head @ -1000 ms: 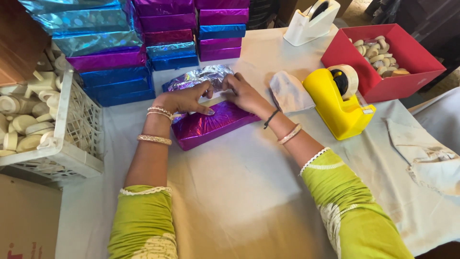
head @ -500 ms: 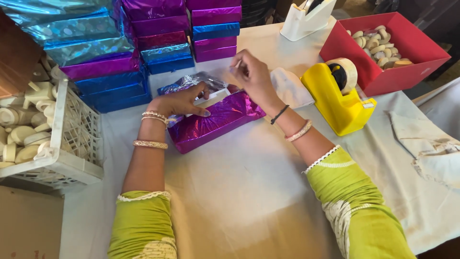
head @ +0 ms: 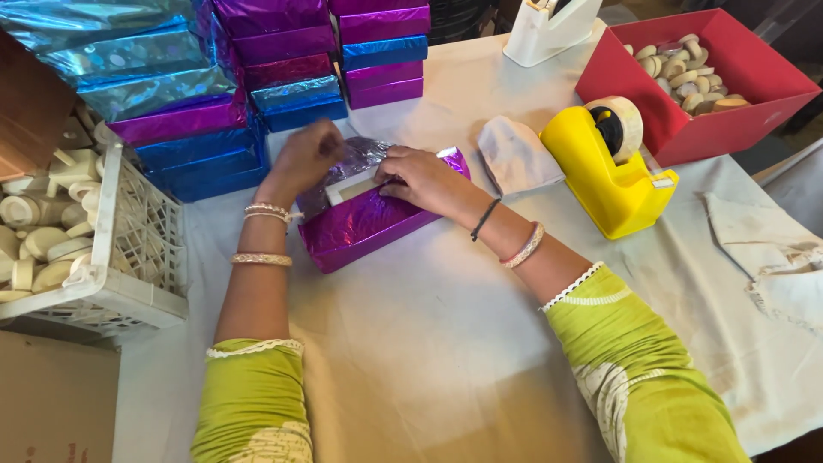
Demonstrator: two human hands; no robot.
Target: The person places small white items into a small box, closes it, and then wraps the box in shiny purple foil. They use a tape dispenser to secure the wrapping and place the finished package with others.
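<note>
A box partly wrapped in shiny purple foil (head: 364, 225) lies on the white tablecloth in the middle of the head view. My right hand (head: 424, 178) presses down on its top, fingers on the foil fold beside a strip of bare white box. My left hand (head: 307, 156) is raised at the box's far left end, blurred, fingers curled on the loose foil flap there. Both wrists wear bangles, and the sleeves are lime green.
Stacks of wrapped blue and purple boxes (head: 223, 86) stand behind. A white crate (head: 129, 257) of empty tape cores sits left. A yellow tape dispenser (head: 610, 163), a red box (head: 711, 81) of cores, a white dispenser (head: 549, 30) and a folded cloth (head: 514, 154) lie right.
My right hand came down from a raised pinch onto the box top. My left hand lifted off the top and moved to the far end flap. The view shifted slightly.
</note>
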